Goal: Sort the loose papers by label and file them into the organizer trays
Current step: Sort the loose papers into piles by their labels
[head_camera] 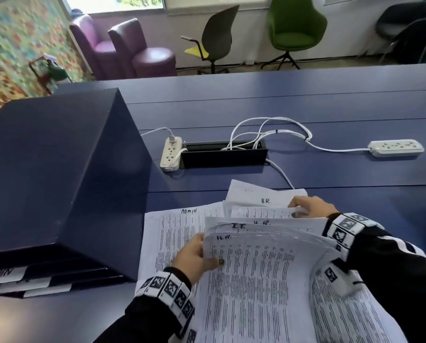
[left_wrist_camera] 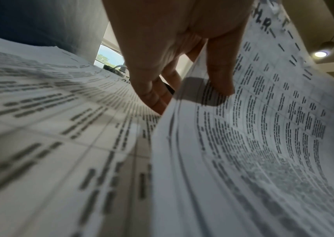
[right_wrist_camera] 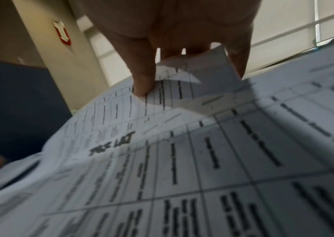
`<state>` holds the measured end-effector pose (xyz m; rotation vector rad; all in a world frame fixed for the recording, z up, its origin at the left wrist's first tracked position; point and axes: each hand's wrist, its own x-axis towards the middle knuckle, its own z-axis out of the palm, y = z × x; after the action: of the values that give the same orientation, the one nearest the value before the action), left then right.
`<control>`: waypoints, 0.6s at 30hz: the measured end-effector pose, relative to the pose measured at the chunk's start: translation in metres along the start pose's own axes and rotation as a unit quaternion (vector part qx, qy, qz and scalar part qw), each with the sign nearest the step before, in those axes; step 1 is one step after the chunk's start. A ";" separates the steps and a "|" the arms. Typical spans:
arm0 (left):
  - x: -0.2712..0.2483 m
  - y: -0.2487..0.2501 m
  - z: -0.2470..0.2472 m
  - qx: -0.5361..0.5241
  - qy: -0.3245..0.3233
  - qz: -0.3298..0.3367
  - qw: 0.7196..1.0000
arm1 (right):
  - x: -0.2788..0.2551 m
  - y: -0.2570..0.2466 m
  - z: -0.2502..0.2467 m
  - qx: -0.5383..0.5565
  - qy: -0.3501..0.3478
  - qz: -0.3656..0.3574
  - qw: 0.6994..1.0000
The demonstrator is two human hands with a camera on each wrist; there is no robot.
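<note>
A pile of printed papers (head_camera: pixel 269 280) lies on the blue table (head_camera: pixel 355 174), with handwritten labels H.R., I.T. and ADMIN. My left hand (head_camera: pixel 207 253) grips the left edge of a lifted, curved bundle (left_wrist_camera: pixel 253 144), thumb on the top H.R. sheet and fingers underneath. Under it lies the ADMIN sheet (head_camera: pixel 172 229), flat on the table. Farther back, my right hand (head_camera: pixel 298 207) pinches the top corner of one sheet (right_wrist_camera: pixel 182 91) between thumb and fingers. The dark blue organizer (head_camera: pixel 58 157) stands at the left, and its labelled trays (head_camera: pixel 6 273) face the near edge.
Behind the papers are a white power strip (head_camera: pixel 171 153), a black cable box (head_camera: pixel 223 154) set in the table and loose white cables (head_camera: pixel 269 132). A second power strip (head_camera: pixel 396 147) lies at the right. Chairs (head_camera: pixel 296 26) stand beyond the table.
</note>
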<state>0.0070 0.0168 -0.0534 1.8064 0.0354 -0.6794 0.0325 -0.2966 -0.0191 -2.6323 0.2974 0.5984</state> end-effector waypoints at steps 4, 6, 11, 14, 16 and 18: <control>0.001 0.005 0.004 -0.034 -0.021 0.051 0.998 | -0.034 0.001 -0.002 0.115 -0.027 -0.071 0.990; 0.004 0.006 0.007 -0.031 -0.033 0.064 0.997 | -0.047 0.004 -0.005 0.102 -0.038 -0.084 0.991; 0.013 0.008 0.011 0.229 0.017 0.175 0.957 | -0.065 0.011 -0.010 0.087 -0.092 -0.096 0.987; 0.022 0.011 0.008 0.394 0.032 0.285 0.873 | -0.075 0.006 -0.009 0.090 -0.156 -0.097 0.979; 0.027 0.013 0.006 0.390 0.010 0.310 0.867 | -0.073 0.008 -0.010 0.137 -0.172 -0.089 0.972; 0.027 0.015 0.008 0.362 0.003 0.305 0.881 | -0.061 0.011 -0.010 0.240 -0.134 -0.057 0.960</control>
<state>0.0318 -0.0037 -0.0543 2.3478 -0.8560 -0.2244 -0.0210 -0.3037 0.0129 -2.0614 0.1784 0.7294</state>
